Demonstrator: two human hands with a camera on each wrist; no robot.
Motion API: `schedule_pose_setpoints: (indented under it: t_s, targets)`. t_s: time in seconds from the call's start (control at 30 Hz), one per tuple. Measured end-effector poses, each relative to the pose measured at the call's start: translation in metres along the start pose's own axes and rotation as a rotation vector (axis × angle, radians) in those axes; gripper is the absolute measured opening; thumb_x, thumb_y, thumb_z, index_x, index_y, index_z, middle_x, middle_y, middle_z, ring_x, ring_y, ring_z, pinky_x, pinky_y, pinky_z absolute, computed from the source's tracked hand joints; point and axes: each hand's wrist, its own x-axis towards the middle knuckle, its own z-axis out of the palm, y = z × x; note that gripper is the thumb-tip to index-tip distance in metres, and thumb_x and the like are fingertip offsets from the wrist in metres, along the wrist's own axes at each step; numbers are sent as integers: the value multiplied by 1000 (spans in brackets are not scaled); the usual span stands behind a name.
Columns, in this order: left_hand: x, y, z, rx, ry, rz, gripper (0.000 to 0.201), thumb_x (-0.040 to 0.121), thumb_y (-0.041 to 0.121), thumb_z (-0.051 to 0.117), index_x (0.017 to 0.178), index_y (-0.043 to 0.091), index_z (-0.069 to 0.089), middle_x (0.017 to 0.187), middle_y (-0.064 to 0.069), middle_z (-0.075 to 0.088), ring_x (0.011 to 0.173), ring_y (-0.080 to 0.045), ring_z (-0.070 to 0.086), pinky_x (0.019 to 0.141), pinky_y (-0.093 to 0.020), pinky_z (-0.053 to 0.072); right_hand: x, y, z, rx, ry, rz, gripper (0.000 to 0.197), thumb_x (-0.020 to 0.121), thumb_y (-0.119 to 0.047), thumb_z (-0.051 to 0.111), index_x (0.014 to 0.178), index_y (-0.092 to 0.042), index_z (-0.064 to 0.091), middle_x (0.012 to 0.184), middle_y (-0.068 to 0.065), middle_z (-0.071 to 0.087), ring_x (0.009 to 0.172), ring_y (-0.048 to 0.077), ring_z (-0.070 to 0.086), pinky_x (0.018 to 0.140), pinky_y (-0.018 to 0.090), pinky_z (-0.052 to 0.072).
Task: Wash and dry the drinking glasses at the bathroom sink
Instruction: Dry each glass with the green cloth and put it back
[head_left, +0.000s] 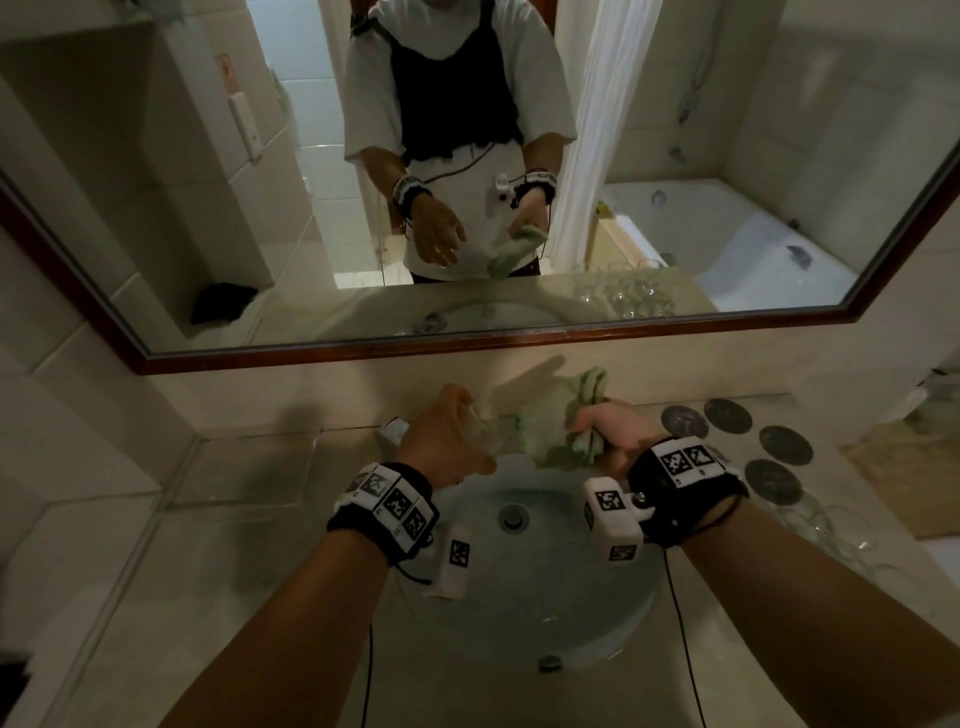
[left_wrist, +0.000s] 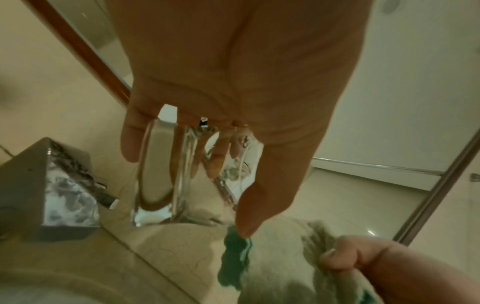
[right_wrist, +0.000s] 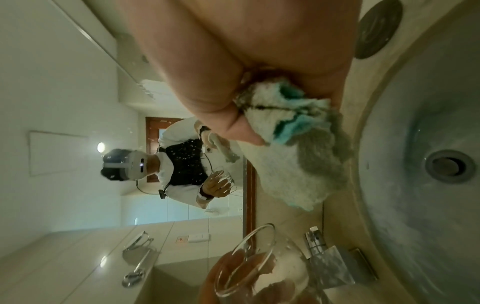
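At a bathroom sink (head_left: 613, 613), a person's left hand (head_left: 444, 441) cradles a clear drinking glass (head_left: 480, 428) above the basin, fingers curled round its wall and thumb along the near side, while the right hand (head_left: 615, 434) is clenched on a bunched green-and-white cloth (head_left: 550, 421) just beside the glass's open mouth. The glass lies tilted, its rim turned toward the cloth; from the right wrist view the mouth (right_wrist: 249, 259) is plainly unobstructed and the cloth (right_wrist: 293, 156) has not yet entered it. The step in hand appears to be drying, though whether droplets remain inside is hard to tell through the glare. Done well, it calls for feeding a loose fold of cloth into the mouth, pressing it to the base, then turning the glass with the left hand against a steady right, keeping the grip low on the wall so the rim is free to be wiped last. A wet glass is likely slippery, so working over the basin and squeezing no harder than needed seems wise. More glasses (head_left: 831, 530) wait on the bench (head_left: 883, 597) to the right, near a row of dark round coasters (head_left: 784, 447); the square faucet (head_left: 392, 434) stands behind the left hand.
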Motion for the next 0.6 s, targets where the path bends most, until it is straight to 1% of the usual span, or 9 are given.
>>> schedule_pose_setpoints:
  t_s: [0.03, 0.07, 0.13, 0.2, 0.3, 0.37, 0.47, 0.53, 0.6]
  targets:
    - [0, 0, 0, 25, -7, -15, 82, 60, 22, 88, 127, 25, 40, 112, 6, 52, 98, -14, 54, 64, -20, 46, -1, -1, 1, 4, -3, -27, 45, 80, 12, 46, 122, 1, 59, 99, 24, 70, 77, 35, 72, 65, 44, 60]
    - [0, -1, 0, 63, -14, -21, 83, 59, 24, 88, 127, 24, 41, 112, 6, 53, 99, -15, 55, 67, -22, 49, -2, -1, 5, -4, -6, -51, 47, 77, 13, 46, 120, 1, 60, 97, 23, 70, 75, 34, 72, 65, 45, 61]
    - [1, -1, 1, 141, -34, -17, 84, 57, 28, 88, 127, 23, 42, 115, 4, 55, 101, -17, 56, 80, -32, 53, -3, -3, 12, -11, -23, -105, 58, 62, 10, 49, 117, 0, 61, 103, 25, 71, 91, 43, 70, 83, 63, 54]
    - [1, 0, 3, 183, -34, -1, 84, 56, 29, 88, 127, 22, 43, 119, 2, 57, 105, -19, 56, 88, -38, 53, -1, -3, 19, -26, -60, -149, 56, 58, 11, 48, 110, 0, 65, 108, 27, 69, 101, 48, 65, 91, 70, 46]
    - [2, 3, 5, 186, -11, 34, 83, 57, 29, 87, 128, 22, 46, 122, 0, 57, 108, -21, 56, 91, -39, 51, -5, -7, 30, -150, -109, -197, 50, 60, 11, 50, 104, -2, 70, 109, 27, 69, 105, 47, 64, 94, 65, 48]
    - [1, 5, 4, 199, -3, 66, 80, 58, 29, 86, 128, 23, 48, 122, 0, 57, 109, -21, 58, 92, -40, 51, -9, -11, 37, -285, -172, -230, 59, 56, 1, 57, 112, -9, 69, 111, 21, 69, 107, 42, 63, 96, 60, 49]
    - [-1, 6, 2, 240, 19, 122, 74, 58, 29, 87, 124, 22, 54, 119, -1, 61, 107, -24, 60, 91, -43, 51, -13, -16, 44, -436, -251, -241, 79, 52, -10, 59, 131, -17, 59, 121, 12, 65, 113, 31, 61, 99, 52, 50]
    - [-4, 8, 0, 241, 29, 151, 72, 58, 29, 87, 123, 21, 56, 118, -2, 62, 106, -24, 60, 91, -42, 51, -18, -20, 47, -394, -297, -218, 79, 57, -7, 60, 135, -16, 54, 123, 14, 65, 112, 32, 63, 99, 54, 50]
    - [-5, 9, -2, 244, 33, 173, 69, 58, 30, 87, 120, 23, 58, 115, -1, 63, 104, -24, 61, 89, -40, 52, -21, -23, 50, -368, -357, -198, 68, 65, -9, 66, 132, -12, 54, 123, 19, 64, 110, 37, 64, 99, 57, 49]
